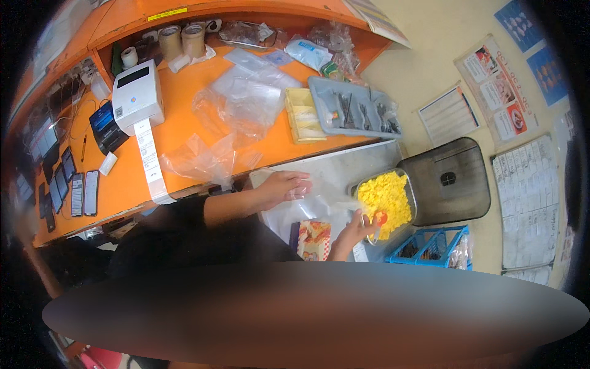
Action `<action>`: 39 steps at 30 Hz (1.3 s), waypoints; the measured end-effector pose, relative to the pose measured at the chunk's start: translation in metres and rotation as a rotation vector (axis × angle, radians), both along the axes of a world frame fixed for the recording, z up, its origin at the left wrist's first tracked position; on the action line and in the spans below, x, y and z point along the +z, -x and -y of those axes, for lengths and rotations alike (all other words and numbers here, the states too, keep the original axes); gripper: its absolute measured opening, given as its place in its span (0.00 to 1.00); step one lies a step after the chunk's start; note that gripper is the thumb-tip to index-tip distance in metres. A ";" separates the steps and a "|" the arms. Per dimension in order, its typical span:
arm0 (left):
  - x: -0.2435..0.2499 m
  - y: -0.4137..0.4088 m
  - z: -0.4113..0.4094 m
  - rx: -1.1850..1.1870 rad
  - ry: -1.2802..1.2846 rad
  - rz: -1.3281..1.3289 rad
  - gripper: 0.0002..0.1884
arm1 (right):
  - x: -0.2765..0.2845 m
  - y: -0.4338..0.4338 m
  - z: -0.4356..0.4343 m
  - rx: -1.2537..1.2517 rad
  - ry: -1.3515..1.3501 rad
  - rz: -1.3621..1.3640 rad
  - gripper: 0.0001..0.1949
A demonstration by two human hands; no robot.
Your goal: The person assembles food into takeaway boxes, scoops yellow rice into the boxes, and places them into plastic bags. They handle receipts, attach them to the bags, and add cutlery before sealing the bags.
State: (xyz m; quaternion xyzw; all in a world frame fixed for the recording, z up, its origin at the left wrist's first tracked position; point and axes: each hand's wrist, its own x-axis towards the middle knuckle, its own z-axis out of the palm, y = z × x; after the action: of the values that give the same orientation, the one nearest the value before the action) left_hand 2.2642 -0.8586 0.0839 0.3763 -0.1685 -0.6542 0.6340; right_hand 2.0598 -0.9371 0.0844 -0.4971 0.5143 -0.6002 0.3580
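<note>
Yellow crumbly food (385, 198) fills a clear rectangular container (413, 187) on the metal counter. At its near left edge is my right hand (357, 233), its fingers around what looks like a handle. A small red round thing (380, 217) lies over the food beside those fingers. To the left, my left hand (288, 188) is raised above the metal counter (332, 168) with its fingers around thin clear plastic, perhaps a bag. A printed food box (314, 240) stands between my arms. A dark translucent lid (451, 184) leans on the wall behind the container.
A blue basket (428, 249) sits right of the container. On the orange desk (184, 110) are clear plastic bags (249, 101), a yellow divided tray (302, 115), a blue-grey cutlery tray (359, 110), a label printer (138, 94) with a hanging paper strip, and several phones (91, 193).
</note>
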 end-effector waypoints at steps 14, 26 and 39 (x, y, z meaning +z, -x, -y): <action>-0.008 0.013 -0.006 -0.085 0.031 0.418 0.14 | -0.008 -0.018 -0.024 0.653 -0.224 -0.198 0.16; 0.017 0.022 -0.017 -0.052 -0.139 0.588 0.18 | 0.051 -0.046 -0.064 0.636 -0.265 -0.626 0.15; 0.015 -0.057 0.031 0.327 0.183 1.233 0.10 | 0.037 0.020 0.005 0.156 0.039 -0.232 0.13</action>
State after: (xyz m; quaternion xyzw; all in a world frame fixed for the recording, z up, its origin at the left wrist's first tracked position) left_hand 2.3214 -0.8892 0.0986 0.6483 -0.4977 -0.1958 0.5418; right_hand 2.0399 -0.9424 0.1216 -0.6086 0.5001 -0.5189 0.3320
